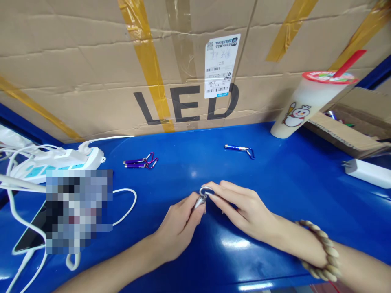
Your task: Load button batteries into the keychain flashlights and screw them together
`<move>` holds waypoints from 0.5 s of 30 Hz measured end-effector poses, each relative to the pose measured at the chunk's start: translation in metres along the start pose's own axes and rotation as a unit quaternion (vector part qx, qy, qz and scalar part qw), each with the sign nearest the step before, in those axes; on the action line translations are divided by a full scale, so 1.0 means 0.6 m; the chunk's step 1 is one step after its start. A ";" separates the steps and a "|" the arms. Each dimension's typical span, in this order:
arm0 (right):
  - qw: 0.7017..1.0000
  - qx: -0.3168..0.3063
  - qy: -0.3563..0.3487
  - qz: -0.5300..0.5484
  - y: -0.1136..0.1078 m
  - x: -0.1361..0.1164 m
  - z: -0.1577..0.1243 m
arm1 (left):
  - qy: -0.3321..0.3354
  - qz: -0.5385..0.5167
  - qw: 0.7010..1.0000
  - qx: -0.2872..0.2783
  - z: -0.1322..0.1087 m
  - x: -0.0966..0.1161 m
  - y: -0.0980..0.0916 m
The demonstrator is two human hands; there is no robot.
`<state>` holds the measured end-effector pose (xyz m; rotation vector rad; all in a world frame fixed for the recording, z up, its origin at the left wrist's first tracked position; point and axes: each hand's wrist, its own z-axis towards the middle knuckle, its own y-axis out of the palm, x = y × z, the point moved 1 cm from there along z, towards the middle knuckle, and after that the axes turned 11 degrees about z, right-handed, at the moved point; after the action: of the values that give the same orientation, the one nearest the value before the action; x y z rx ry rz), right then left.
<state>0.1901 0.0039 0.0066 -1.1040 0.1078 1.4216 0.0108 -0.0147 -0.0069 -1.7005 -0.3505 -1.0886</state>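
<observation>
Near the middle of the blue table, my left hand (pixel 183 221) pinches a small silver keychain flashlight (pixel 200 202) between thumb and fingers. A silver carabiner clip (pixel 207 188) is at its far end, and the fingertips of my right hand (pixel 244 207) close on that clip. Most of the flashlight's body is hidden by my left fingers. Beyond my hands lies a blue keychain flashlight (pixel 235 147) with a blue clip. Two purple keychain flashlights (pixel 134 163) with their clips lie side by side to the left.
White power strip (pixel 97 156), cables and a phone (pixel 30 232), partly blurred out, crowd the left. A large cardboard box (pixel 100 81) walls off the back. To the right stand a drink cup (pixel 305 108) with a red straw, an open carton (pixel 336 136) and a white adapter (pixel 368 173).
</observation>
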 end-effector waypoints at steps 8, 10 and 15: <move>0.993 -0.012 0.080 0.085 -0.007 0.005 -0.001 | -0.001 0.028 0.999 0.045 0.007 0.008 -0.012; 0.985 -0.006 0.123 0.118 -0.007 0.006 0.000 | 0.021 0.057 0.997 0.042 0.008 0.008 -0.012; 0.967 -0.039 0.184 0.172 -0.001 0.003 0.007 | 0.035 0.111 0.993 0.036 0.006 -0.007 -0.001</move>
<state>0.1890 0.0082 0.0077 -1.4586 0.5344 1.5186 0.0100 -0.0106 -0.0098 -1.5903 -0.1501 -0.9582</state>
